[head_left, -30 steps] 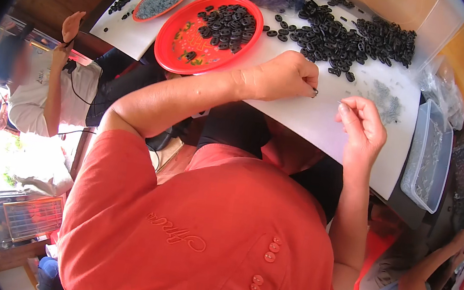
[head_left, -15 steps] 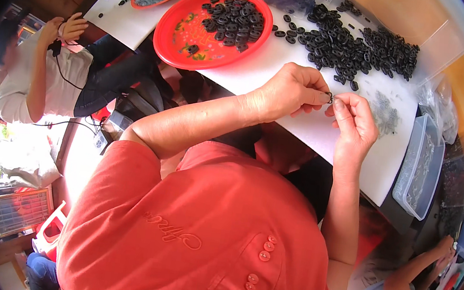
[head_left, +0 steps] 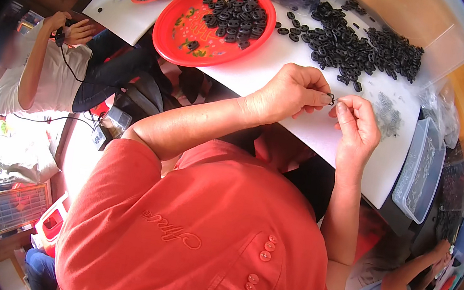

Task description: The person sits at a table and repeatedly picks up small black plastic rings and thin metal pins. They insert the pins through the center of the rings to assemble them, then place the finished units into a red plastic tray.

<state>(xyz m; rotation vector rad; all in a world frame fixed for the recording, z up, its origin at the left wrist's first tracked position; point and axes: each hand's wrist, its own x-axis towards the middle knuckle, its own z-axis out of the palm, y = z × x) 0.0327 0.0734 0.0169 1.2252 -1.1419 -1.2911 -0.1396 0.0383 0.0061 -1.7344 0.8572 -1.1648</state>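
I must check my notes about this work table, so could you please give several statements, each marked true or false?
1. The left grip pinches a small black piece. True.
2. The large round plate is blue. False: it is red.
3. The clear box is right of the white tabletop. True.
4. The big black pile is inside the box. False: it lies on the tabletop.
5. The right grip touches the plate. False: it is beside the left grip.
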